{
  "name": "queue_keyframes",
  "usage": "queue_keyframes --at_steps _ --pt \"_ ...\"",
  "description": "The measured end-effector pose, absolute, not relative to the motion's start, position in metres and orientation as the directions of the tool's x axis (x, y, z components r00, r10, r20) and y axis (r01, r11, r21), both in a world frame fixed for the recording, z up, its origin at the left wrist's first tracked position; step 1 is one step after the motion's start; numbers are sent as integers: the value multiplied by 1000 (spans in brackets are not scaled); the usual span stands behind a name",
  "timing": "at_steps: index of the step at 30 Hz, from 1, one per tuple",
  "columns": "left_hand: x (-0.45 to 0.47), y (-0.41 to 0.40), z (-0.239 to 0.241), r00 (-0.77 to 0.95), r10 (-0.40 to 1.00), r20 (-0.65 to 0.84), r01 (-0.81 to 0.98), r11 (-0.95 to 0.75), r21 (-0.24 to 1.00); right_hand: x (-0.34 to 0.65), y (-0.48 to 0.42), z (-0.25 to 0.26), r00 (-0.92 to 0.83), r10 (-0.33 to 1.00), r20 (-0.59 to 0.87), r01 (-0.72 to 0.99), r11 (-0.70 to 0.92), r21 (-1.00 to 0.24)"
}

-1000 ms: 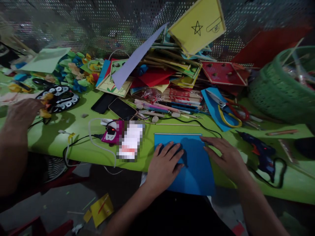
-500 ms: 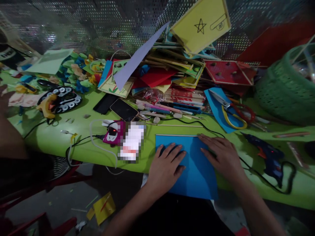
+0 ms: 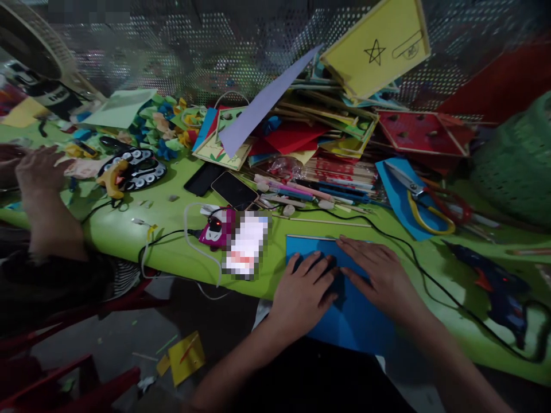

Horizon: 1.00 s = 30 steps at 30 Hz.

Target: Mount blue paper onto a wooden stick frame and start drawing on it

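Observation:
A blue sheet of paper point(image 3: 357, 327) lies at the front edge of the green table, its near part reaching over the edge. Along its far edge runs a thin wooden stick point(image 3: 312, 236). My left hand point(image 3: 303, 292) rests flat on the left part of the sheet, fingers spread. On the far right part lies my right hand point(image 3: 376, 272), fingers stretched out, its fingertips at the right end of the stick. Another thin stick point(image 3: 327, 221) lies on the table just beyond the sheet.
Right of the sheet lie a glue gun point(image 3: 495, 281) with a black cord and scissors point(image 3: 413, 189). Phones point(image 3: 235, 189), pens and a pile of paper frames point(image 3: 297, 126) spread behind. A green basket point(image 3: 516, 160) stands far right. At left, another person's hand point(image 3: 41, 169) works.
The view has turned left, so everything appears shifted right. My right hand has slid a little left along the stick. The other person's hand has come into view at left.

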<state>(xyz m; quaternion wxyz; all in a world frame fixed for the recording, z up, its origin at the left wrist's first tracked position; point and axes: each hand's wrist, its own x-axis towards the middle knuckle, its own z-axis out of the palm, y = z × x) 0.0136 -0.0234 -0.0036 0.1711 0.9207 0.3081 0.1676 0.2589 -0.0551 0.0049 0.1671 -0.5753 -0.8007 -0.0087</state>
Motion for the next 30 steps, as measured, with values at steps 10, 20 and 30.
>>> queue_keyframes --at_steps 10,20,30 --pt "14 -23 -5 765 614 195 499 -756 425 251 -49 11 -304 907 292 924 355 -139" --pt "16 -24 -6 788 599 143 510 -764 394 219 -26 7 -379 907 185 890 412 -197" --pt "16 -25 -10 784 599 161 498 -763 413 197 -23 14 -427 890 162 876 451 -169"
